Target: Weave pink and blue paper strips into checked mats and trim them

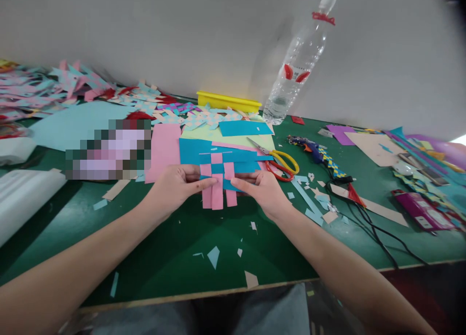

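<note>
One paper weave (217, 169) | left hand (175, 185), right hand (266, 189): grip pinching it | bottle (295, 63), contents unclear

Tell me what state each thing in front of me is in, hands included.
Woven strips: partly interlaced, pink ends loose
Left hand: pinching their left side
Right hand: pinching their right side
Scissors: lying down, blade opening unclear
Bottle: standing, capped
Pink sheet: lying flat
Paper scraps: scattered
</note>
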A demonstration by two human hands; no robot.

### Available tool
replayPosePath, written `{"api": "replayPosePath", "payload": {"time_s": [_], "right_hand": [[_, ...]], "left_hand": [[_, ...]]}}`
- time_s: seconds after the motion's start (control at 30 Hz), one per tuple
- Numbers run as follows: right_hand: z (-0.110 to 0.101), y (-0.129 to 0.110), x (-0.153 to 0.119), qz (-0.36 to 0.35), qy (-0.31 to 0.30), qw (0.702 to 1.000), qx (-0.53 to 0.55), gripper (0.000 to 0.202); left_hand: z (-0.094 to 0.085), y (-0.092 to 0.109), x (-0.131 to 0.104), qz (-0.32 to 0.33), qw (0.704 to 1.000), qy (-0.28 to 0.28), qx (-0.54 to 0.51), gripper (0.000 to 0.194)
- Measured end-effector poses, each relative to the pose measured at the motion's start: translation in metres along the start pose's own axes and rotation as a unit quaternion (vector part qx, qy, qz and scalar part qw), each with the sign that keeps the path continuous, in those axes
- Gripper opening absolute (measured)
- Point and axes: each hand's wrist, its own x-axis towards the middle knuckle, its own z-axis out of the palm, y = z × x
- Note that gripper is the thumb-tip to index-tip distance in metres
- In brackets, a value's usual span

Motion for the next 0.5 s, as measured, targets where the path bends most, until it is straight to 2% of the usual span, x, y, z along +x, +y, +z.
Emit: {"api": "replayPosePath", "payload": {"time_s": [0.13, 0.33, 0.5], "right_hand": [[-0.008, 0.0, 0.004, 0.041, -0.003, 0.999, -0.03, 0.04], [-0.012, 0.001, 0.006, 0.004, 0.019, 0.998, -0.055, 0.032], [-0.012, 0.0, 0.005, -0.013, -0.019, 0.997, -0.077, 0.03]], "left_hand": [[-0.002, 0.003, 0.0, -0.002, 1.0, 0.026, -0.002, 0.036], [-0.001, 0.005, 0.001, -0.015, 0.998, 0.02, -0.055, 0.04], [0.001, 0.005, 0.0, -0.063, 0.993, 0.031, -0.099, 0.042]]}}
